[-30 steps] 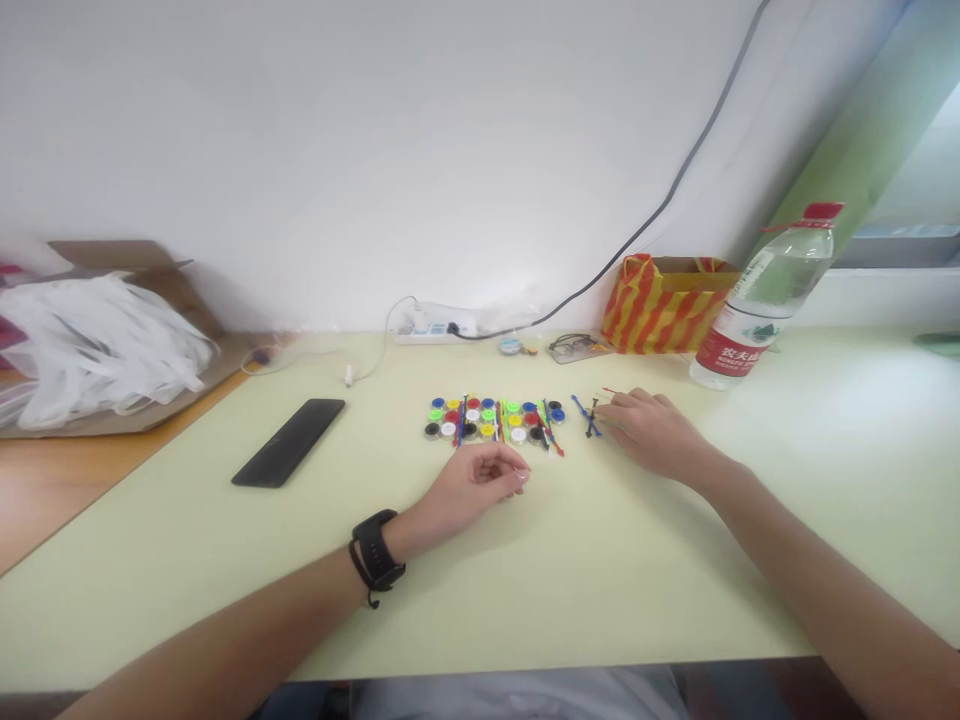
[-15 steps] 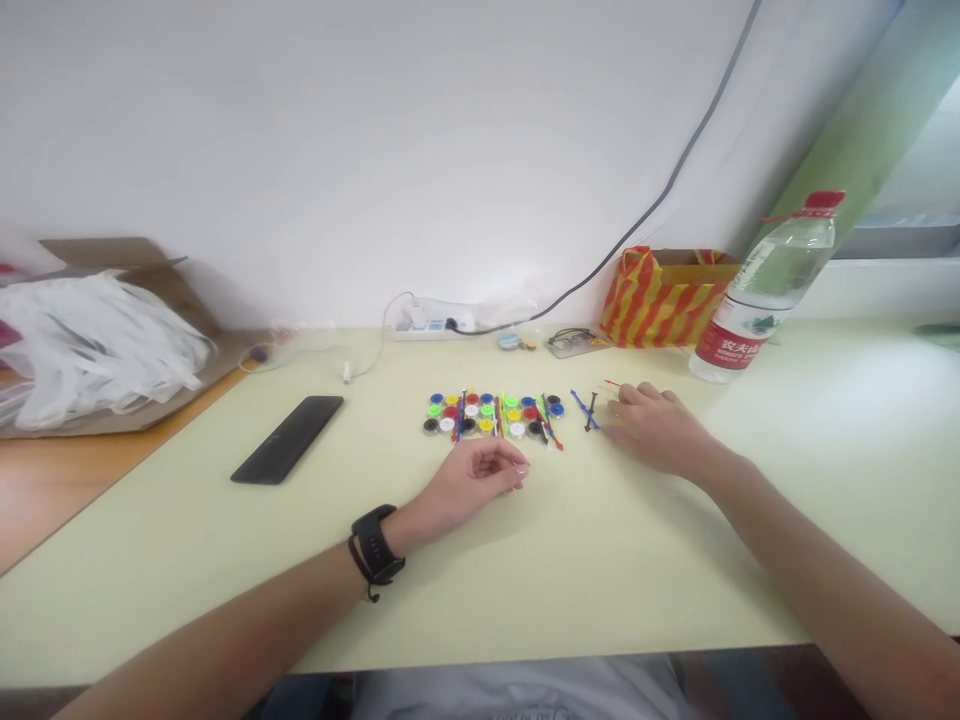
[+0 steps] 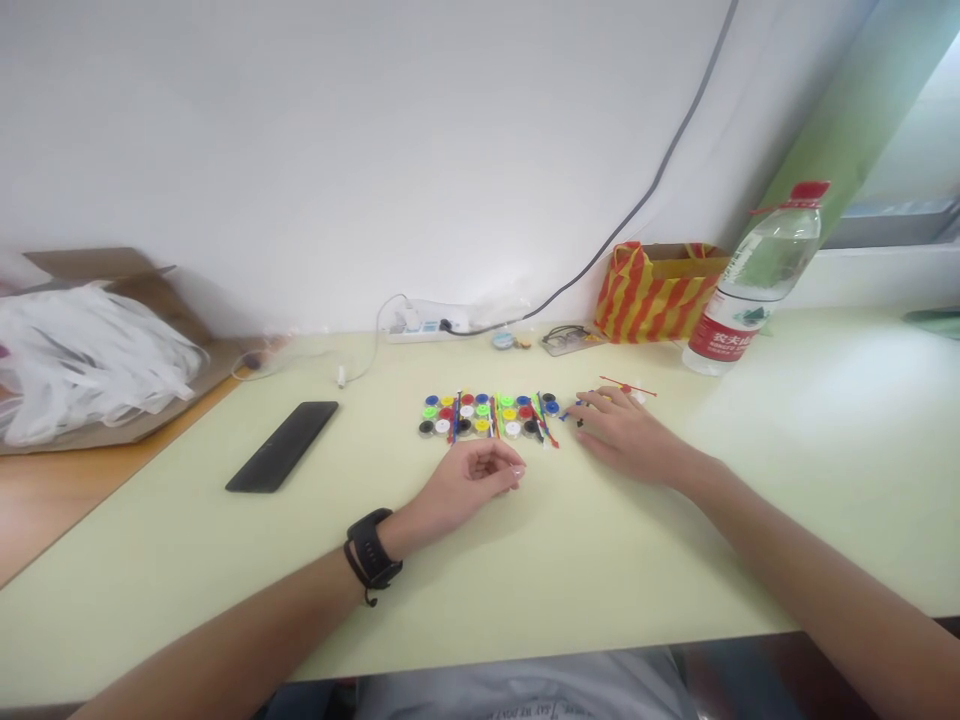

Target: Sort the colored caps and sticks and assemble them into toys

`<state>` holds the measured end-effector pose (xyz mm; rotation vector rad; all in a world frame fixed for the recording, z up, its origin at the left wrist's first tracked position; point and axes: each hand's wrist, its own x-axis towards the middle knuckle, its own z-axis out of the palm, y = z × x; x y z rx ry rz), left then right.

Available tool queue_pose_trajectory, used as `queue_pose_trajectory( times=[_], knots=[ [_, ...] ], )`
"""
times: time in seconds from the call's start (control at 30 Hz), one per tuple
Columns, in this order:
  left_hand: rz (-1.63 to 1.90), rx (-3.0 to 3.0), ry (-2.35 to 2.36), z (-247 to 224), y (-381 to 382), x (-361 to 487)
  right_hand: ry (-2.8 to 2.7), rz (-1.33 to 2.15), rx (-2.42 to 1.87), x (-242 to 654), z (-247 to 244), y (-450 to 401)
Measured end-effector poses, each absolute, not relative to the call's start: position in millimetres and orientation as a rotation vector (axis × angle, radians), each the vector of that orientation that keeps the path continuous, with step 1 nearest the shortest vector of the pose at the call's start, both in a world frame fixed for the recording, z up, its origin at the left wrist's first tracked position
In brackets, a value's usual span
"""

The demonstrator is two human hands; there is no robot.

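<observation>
Rows of small round pieces in several colours (image 3: 482, 411) lie on the pale green table, with thin coloured sticks (image 3: 494, 415) laid across them. My left hand (image 3: 474, 482) rests just in front of these rows, its fingers curled and thumb near the fingertips; whether it holds anything small is hidden. To the right of the rows, my right hand (image 3: 630, 432) reaches palm down with fingers spread over blue and dark sticks, partly covering them. Beyond its fingers lie a red stick (image 3: 637, 388) and some small coloured pieces.
A black phone-like slab (image 3: 283, 447) lies at the left. Along the wall are a power strip (image 3: 424, 325), a striped bag (image 3: 656, 300) and a tilted-looking water bottle (image 3: 750, 290). An open cardboard box (image 3: 191, 320) with white straps stands far left.
My right hand has moved left over the blue and dark sticks, and its fingers have spread. More of the red stick shows behind it. The view has shifted slightly.
</observation>
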<state>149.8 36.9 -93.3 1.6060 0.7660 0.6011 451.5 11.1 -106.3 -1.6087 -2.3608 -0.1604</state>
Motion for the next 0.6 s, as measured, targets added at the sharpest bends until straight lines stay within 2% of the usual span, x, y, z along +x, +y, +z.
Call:
queue_pose_trajectory(
  times=[0.17,0.6],
  knots=[
    [0.607,1.602,0.753,-93.1,36.4,150.2,-2.395,-0.037,-1.582,456.8,-100.1,13.4],
    [0.603,1.619,0.74,-95.1,37.2,149.2,-2.4,-0.079,-1.639,466.8,-101.6,24.2]
  ],
)
